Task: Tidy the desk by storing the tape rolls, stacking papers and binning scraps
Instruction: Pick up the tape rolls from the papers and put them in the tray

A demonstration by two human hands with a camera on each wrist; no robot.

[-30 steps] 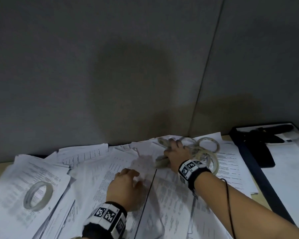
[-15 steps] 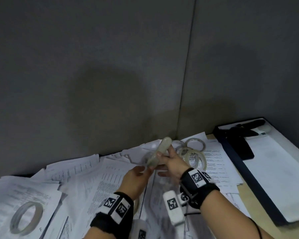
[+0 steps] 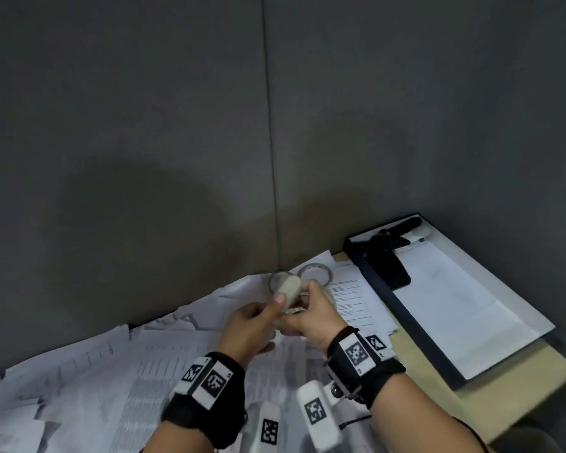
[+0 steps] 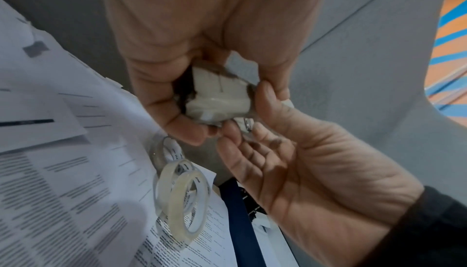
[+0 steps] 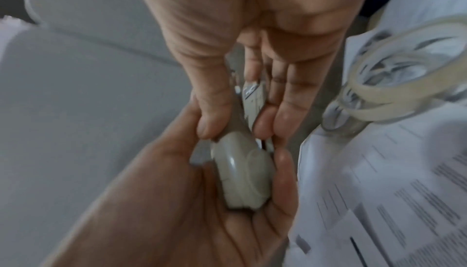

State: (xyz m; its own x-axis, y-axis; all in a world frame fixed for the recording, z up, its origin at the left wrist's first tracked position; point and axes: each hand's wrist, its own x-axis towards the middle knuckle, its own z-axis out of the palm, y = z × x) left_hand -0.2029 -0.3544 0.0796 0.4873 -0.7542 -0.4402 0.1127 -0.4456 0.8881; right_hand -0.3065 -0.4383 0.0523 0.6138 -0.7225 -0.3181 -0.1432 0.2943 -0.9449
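Both hands [image 3: 275, 318] grip a grey tape dispenser [image 5: 242, 173] above the papers [image 3: 111, 371].

A small pale grey plastic tape dispenser [image 5: 243, 173] with a rounded body is lifted off the desk, its rounded end lying in the palm of the left hand [image 3: 254, 322] under the thumb, its narrow end with the metal cutter pinched between thumb and fingers of the right hand [image 3: 309, 317]. Just beyond the right hand's fingers, several clear, thin-walled tape rolls [image 4: 180, 197] with white printed cores stand on edge, leaning on one another on the papers. Another clear tape roll [image 3: 316, 273] lies flat a little further out. White printed paper sheets [image 3: 118, 371] sprawl loose and overlapping beneath and to the left of both hands.
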